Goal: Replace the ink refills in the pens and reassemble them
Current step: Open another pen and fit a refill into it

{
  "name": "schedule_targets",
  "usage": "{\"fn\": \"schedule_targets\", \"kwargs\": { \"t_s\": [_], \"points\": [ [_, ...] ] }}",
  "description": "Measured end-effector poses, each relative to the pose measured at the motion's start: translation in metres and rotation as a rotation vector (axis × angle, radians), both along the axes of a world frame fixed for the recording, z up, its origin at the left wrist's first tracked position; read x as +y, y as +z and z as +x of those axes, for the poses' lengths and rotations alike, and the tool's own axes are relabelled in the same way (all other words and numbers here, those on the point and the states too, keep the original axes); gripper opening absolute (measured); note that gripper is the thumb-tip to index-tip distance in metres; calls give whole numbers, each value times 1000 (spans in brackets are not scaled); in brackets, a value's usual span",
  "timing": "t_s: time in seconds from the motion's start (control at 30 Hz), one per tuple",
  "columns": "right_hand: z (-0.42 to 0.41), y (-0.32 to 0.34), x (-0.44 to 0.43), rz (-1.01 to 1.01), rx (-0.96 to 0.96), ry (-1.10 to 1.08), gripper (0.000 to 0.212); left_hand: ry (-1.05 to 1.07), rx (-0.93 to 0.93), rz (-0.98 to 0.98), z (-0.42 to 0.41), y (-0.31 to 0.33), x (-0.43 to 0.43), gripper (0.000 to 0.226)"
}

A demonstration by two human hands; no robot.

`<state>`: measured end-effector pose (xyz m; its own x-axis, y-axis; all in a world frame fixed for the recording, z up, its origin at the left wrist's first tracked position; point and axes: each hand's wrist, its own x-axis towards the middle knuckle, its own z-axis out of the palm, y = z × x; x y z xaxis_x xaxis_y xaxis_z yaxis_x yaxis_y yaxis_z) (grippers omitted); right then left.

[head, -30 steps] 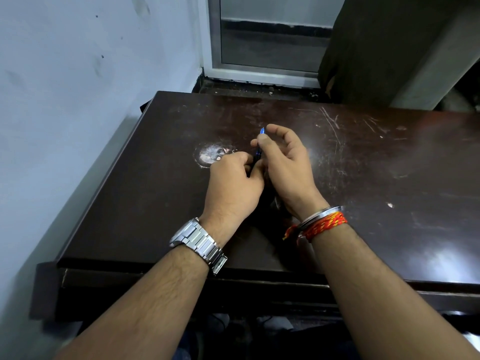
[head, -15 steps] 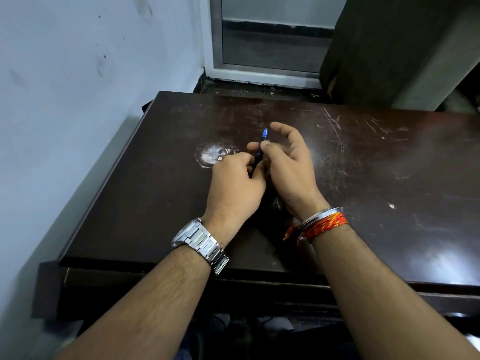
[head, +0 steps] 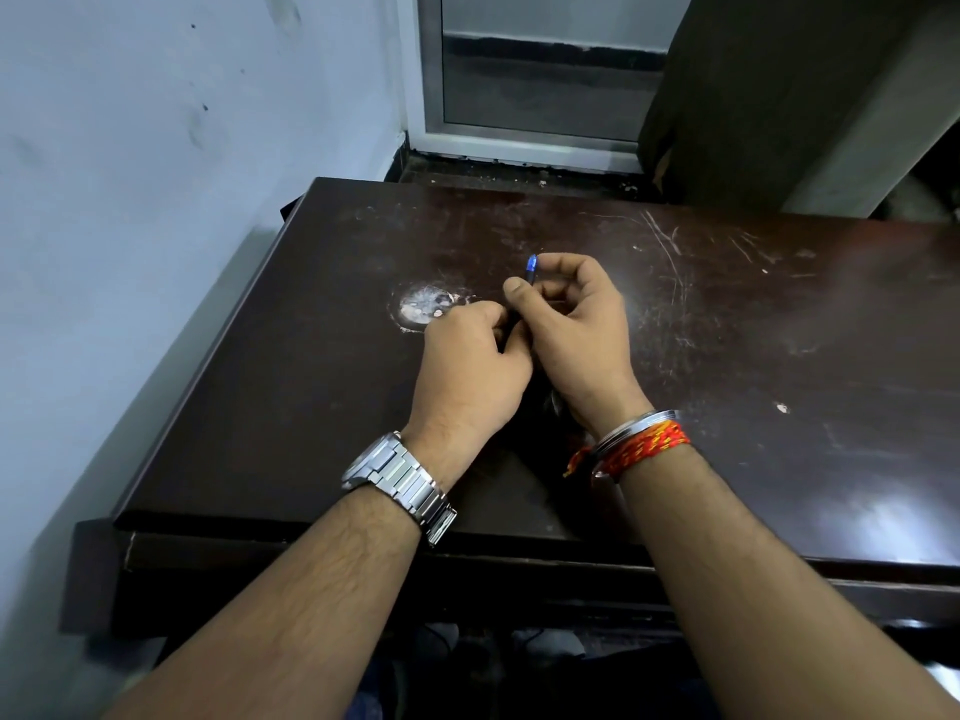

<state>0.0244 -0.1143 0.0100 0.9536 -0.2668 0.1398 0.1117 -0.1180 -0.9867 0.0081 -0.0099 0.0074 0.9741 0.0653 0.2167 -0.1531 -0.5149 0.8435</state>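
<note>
A dark pen with a blue end (head: 531, 266) stands nearly upright between my two hands above the middle of the dark wooden table (head: 291, 366). My right hand (head: 576, 330) grips its upper part with thumb and curled fingers, the blue end poking out above them. My left hand (head: 470, 366) is closed around the lower part, which is hidden behind the fingers. Both hands touch each other. No other pens or refills show.
A worn pale round patch (head: 423, 306) marks the tabletop just left of my hands. A light wall (head: 130, 200) runs close along the table's left edge. A window frame (head: 530, 132) and a dark panel (head: 737, 96) stand behind the far edge.
My right hand's fingers have curled tighter round the pen and the thumb has shifted up along it. The left hand has barely moved.
</note>
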Motion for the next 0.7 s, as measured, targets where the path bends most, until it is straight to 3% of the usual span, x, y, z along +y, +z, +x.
{"fn": "schedule_targets", "kwargs": {
  "t_s": [0.17, 0.3, 0.4, 0.7],
  "points": [
    [0, 4, 0, 210, 30, 71, 18, -12, 2, -4, 0, -2, 0, 23],
    [-1, 4, -5, 154, 45, 23, 22, -2, 3, -2, 1, -3, 1, 24],
    [-1, 6, -7, 134, 36, 18, 9, -9, 16, -8, 2, -5, 1, 25],
    [7, 15, -21, 447, -61, -228, 12, -131, 76, -35, 10, -6, 15, 18]
  ]
}}
